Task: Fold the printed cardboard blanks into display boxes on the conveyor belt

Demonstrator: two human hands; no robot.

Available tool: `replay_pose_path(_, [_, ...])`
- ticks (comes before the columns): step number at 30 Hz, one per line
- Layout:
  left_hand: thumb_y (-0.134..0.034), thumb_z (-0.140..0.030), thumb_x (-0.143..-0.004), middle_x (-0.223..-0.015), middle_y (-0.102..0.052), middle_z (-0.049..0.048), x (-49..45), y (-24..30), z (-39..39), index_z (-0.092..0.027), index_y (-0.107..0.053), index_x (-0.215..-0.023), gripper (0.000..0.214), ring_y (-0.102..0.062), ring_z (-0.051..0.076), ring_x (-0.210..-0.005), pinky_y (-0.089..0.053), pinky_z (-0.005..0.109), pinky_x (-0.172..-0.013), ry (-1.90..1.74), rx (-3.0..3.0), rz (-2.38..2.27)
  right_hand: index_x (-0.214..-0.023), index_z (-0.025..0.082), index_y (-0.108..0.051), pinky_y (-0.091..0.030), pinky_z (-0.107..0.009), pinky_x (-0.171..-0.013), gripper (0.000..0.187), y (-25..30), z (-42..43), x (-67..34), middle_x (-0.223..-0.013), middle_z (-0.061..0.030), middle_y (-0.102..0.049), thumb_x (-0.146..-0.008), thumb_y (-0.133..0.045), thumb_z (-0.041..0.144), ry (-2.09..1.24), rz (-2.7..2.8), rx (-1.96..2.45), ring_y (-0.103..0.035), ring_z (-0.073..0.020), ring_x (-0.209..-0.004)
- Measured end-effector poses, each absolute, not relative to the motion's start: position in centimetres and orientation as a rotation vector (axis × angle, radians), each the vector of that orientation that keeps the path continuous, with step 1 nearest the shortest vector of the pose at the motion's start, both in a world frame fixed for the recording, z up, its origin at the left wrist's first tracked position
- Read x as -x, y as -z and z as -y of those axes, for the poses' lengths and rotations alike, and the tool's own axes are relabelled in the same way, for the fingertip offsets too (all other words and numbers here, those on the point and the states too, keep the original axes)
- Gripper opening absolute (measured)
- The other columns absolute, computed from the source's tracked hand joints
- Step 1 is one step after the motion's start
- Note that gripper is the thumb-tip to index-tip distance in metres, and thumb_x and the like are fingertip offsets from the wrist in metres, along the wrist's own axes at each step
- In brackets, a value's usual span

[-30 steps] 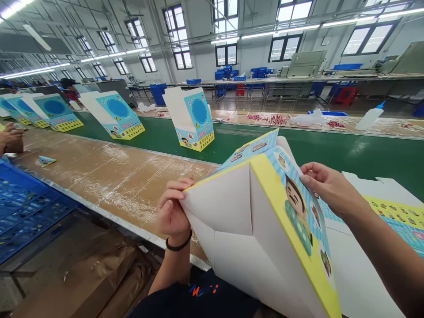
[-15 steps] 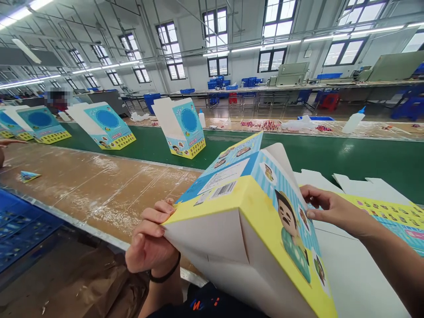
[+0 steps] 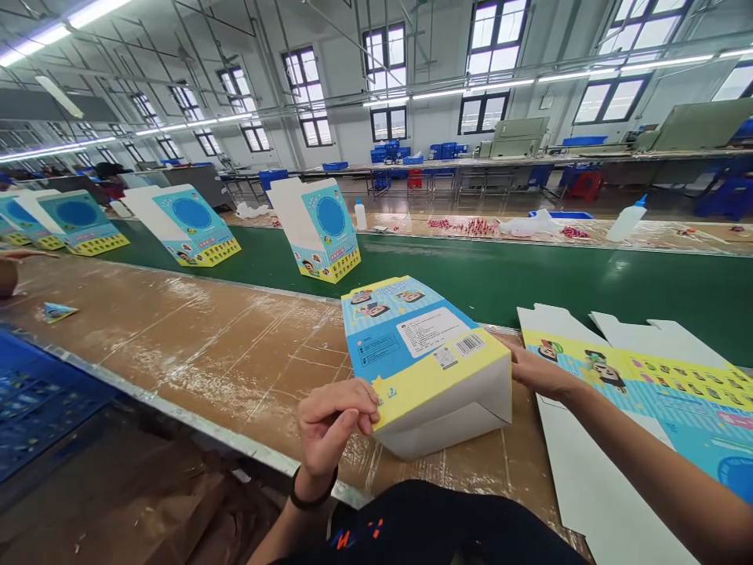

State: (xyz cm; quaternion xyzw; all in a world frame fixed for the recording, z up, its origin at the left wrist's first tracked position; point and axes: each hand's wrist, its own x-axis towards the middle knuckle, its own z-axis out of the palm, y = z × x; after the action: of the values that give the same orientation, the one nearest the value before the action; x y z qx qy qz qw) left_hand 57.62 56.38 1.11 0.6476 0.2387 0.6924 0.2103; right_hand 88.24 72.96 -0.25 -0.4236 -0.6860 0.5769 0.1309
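A printed cardboard box (image 3: 420,345) in blue and yellow lies on its side before me, its barcode panel up and its white folded bottom toward me. At its near left corner my left hand (image 3: 338,420) grips the edge with curled fingers. My right hand (image 3: 538,369) holds the right side, its fingertips partly hidden by the box. Just right of that hand lie flat printed box blanks (image 3: 664,369), some with their white side up.
Beyond the work table (image 3: 235,353) runs a green conveyor belt (image 3: 435,267) with several upright boxes (image 3: 329,220). A glue bottle (image 3: 628,220) stands on the far ledge. A blue crate (image 3: 47,408) is at left, near another person's arm (image 3: 8,275).
The box has come down from a raised, tilted pose and turned so its barcode panel faces up. Both my hands have moved with it, the left one rightward.
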Motion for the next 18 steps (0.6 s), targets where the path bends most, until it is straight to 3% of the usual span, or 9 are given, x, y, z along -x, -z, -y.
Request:
replay_pose_path(3, [-0.056,-0.030,-0.102,-0.047,-0.055,-0.0002,-56.6,-1.4,-55.4,-0.021,-0.076,-0.098,0.023,-0.056,0.014,-0.048,-0.049,0.028,-0.058,-1.892,-1.827,-0.693,-0.164,0.027,-0.023,-0.058,-0.018,-0.080,0.120,0.6,-74.7,-88.1,-0.165,-0.0112,-0.022,-0.068,-0.055,0.092,-1.706,2.033,1.170,-0.062,-0.0130,-0.113])
replay_pose_path(6, [-0.055,-0.032,-0.102,-0.043,-0.049,-0.0019,-55.3,-1.6,-53.8,-0.021,-0.076,-0.098,0.024,-0.052,0.013,-0.044,-0.047,0.027,-0.055,-1.889,-1.858,-0.714,-0.165,0.028,-0.016,-0.045,-0.011,-0.059,0.122,0.4,-76.3,-87.0,-0.167,-0.0118,-0.016,-0.067,-0.062,0.085,-1.769,2.144,1.072,-0.051,0.0020,-0.076])
replay_pose_path(8, [-0.055,-0.033,-0.102,-0.043,-0.047,-0.0015,-54.5,-1.3,-53.0,-0.021,-0.076,-0.096,0.025,-0.050,0.012,-0.042,-0.045,0.027,-0.054,-1.836,-1.868,-0.743,-0.164,0.031,-0.016,-0.044,-0.011,-0.058,0.123,0.4,-77.4,-85.7,-0.168,-0.0091,-0.013,-0.064,-0.066,0.084,-1.770,2.220,1.030,-0.047,0.0041,-0.074])
replay_pose_path(9, [-0.054,-0.034,-0.102,-0.043,-0.047,-0.0011,-54.2,-0.9,-52.6,-0.021,-0.076,-0.095,0.026,-0.049,0.012,-0.042,-0.043,0.027,-0.053,-1.780,-1.862,-0.750,-0.164,0.030,-0.016,-0.049,-0.012,-0.064,0.128,0.5,-78.0,-84.9,-0.168,-0.0081,-0.014,-0.061,-0.066,0.088,-1.760,2.239,1.012,-0.052,0.0019,-0.082])
replay_pose_path(11, [-0.054,-0.037,-0.103,-0.043,-0.047,0.0000,-54.0,0.2,-52.2,-0.022,-0.077,-0.094,0.029,-0.047,0.012,-0.040,-0.039,0.027,-0.050,-1.631,-1.821,-0.729,-0.164,0.025,-0.016,-0.059,-0.019,-0.094,0.144,0.6,-79.2,-82.9,-0.167,-0.0081,-0.015,-0.050,-0.062,0.100,-1.749,2.237,0.969,-0.058,-0.0095,-0.120])
replay_pose_path(12, [-0.054,-0.037,-0.103,-0.042,-0.048,0.0003,-54.0,0.9,-52.1,-0.023,-0.078,-0.094,0.030,-0.047,0.013,-0.039,-0.039,0.027,-0.050,-1.550,-1.789,-0.706,-0.164,0.022,-0.014,-0.055,-0.026,-0.114,0.153,0.5,-79.9,-82.0,-0.168,-0.0085,-0.013,-0.043,-0.060,0.103,-1.749,2.221,0.947,-0.048,-0.0163,-0.141])
replay_pose_path(14, [-0.055,-0.036,-0.103,-0.039,-0.045,-0.0005,-54.2,2.2,-51.9,-0.024,-0.080,-0.097,0.028,-0.048,0.013,-0.036,-0.041,0.026,-0.049,-1.450,-1.681,-0.647,-0.165,0.019,-0.006,-0.030,-0.038,-0.139,0.166,0.2,-81.0,-80.3,-0.169,-0.0092,-0.004,-0.034,-0.062,0.105,-1.764,2.183,0.896,-0.017,-0.0237,-0.163])
replay_pose_path(16, [-0.058,-0.037,-0.101,-0.036,-0.038,-0.0028,-54.1,3.1,-51.7,-0.025,-0.081,-0.098,0.027,-0.044,0.012,-0.031,-0.043,0.024,-0.047,-1.458,-1.497,-0.610,-0.165,0.019,0.001,-0.015,-0.044,-0.143,0.172,-0.5,-81.5,-79.3,-0.169,-0.0088,0.003,-0.030,-0.068,0.101,-1.758,2.199,0.866,-0.002,-0.0258,-0.166])
replay_pose_path(18, [-0.065,-0.040,-0.097,-0.034,-0.032,-0.0051,-53.4,3.8,-51.7,-0.023,-0.081,-0.095,0.024,-0.038,0.010,-0.029,-0.042,0.023,-0.044,-1.558,-1.242,-0.724,-0.166,0.021,0.003,-0.021,-0.047,-0.141,0.170,-1.5,-81.3,-79.2,-0.169,-0.0078,0.002,-0.032,-0.072,0.097,-1.733,2.293,0.879,-0.010,-0.0283,-0.165])
